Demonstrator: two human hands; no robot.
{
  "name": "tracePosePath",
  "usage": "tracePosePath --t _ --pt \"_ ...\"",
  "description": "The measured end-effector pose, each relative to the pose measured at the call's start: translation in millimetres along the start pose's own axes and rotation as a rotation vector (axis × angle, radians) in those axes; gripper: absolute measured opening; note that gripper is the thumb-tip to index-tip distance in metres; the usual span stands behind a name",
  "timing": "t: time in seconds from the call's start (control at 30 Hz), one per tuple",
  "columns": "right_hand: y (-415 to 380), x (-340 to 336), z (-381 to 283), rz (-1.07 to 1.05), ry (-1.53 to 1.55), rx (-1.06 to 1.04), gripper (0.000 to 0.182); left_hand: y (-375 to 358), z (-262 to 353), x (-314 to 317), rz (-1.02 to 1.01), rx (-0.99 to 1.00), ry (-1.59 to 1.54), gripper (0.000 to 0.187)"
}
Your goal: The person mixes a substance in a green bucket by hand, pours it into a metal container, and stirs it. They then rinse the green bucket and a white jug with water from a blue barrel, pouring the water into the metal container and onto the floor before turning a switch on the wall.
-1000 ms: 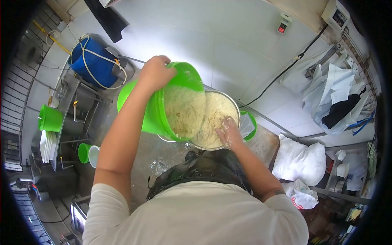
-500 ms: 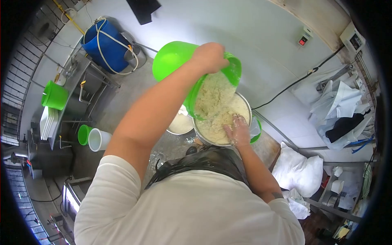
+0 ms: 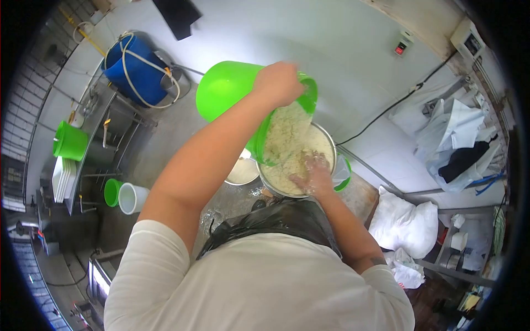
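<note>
My left hand (image 3: pixel 277 84) is closed on the rim of a bright green bucket (image 3: pixel 227 88), which is tipped on its side. From the bucket's mouth a pale, crumbly, grain-like mass (image 3: pixel 287 129) spills into a round metal pot (image 3: pixel 264 179). What the mass is made of I cannot make out. The pot holds more of the same pale stuff. My right hand (image 3: pixel 312 174) lies on the mass inside the pot, fingers stretched out, slightly blurred and dusted with bits of it. A second metal bowl (image 3: pixel 242 172) with pale contents sits just left of the pot, partly hidden by the bucket.
Behind the pot's right side stands another green container (image 3: pixel 343 174). A white sack (image 3: pixel 403 223) leans at the right. To the left are a steel table (image 3: pixel 94 124), a green bucket (image 3: pixel 113 192), a white bucket (image 3: pixel 133 197) and a blue barrel (image 3: pixel 138 74) with a hose.
My right hand has shifted slightly left and inward over the mass. The bucket stays tipped in my left hand. The whole view has moved a little with my head.
</note>
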State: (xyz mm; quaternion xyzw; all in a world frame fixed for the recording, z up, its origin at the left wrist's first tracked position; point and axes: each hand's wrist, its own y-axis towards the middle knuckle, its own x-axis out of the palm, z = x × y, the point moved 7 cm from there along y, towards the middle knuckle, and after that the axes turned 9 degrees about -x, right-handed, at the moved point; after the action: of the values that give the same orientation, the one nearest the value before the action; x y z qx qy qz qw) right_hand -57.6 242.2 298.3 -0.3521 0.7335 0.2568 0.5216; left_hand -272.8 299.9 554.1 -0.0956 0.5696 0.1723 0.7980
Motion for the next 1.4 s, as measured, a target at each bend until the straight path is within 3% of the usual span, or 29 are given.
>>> tracePosePath --t 0.13,0.37,0.63,0.77,0.87,0.97,1.1,1.17,1.2,1.27,1.4 --pt "11.5 -6.6 -36.1 -0.152 -0.063 -0.018 0.096 -0.7 2.1 7.8 0.030 -0.025 0.015 0.039" --pt "45.2 26.2 -13.9 -0.301 -0.066 0.057 0.086 -13.2 12.5 11.9 0.041 0.002 0.067 0.043" --pt "65.2 49.8 1.6 -0.584 -0.007 0.040 0.057 -20.5 10.9 8.5 0.086 -0.025 0.044 0.048" --pt "75.9 82.2 18.9 -0.558 -0.003 0.025 0.047 -23.6 10.9 8.3 0.107 -0.014 0.034 0.048" --pt "77.9 81.2 19.8 -0.642 0.131 -0.047 0.042 -29.6 11.6 8.0 0.122 -0.010 0.014 0.048" --pt "73.4 31.2 4.4 -0.760 0.281 -0.045 0.037 -38.2 8.7 7.2 0.117 -0.020 -0.007 0.048" --pt "100.8 -47.0 -27.1 -0.105 0.070 -0.189 0.027 -62.4 2.5 4.5 0.187 0.012 -0.069 0.050" --pt "111.8 -86.8 -63.9 0.345 0.178 -0.282 0.027 -75.7 1.1 3.0 0.210 0.027 -0.089 0.051" --pt "122.6 -88.9 -82.1 0.435 0.226 -0.346 0.027 -83.1 2.5 2.5 0.239 0.051 -0.105 0.051" --pt "146.0 -67.0 -115.1 0.414 0.257 -0.431 0.027 -93.8 3.4 1.9 0.278 0.072 -0.116 0.050" --pt "183.3 -1.6 -134.6 0.040 0.014 -0.396 0.027 -102.8 2.0 5.6 0.290 0.073 -0.134 0.052"
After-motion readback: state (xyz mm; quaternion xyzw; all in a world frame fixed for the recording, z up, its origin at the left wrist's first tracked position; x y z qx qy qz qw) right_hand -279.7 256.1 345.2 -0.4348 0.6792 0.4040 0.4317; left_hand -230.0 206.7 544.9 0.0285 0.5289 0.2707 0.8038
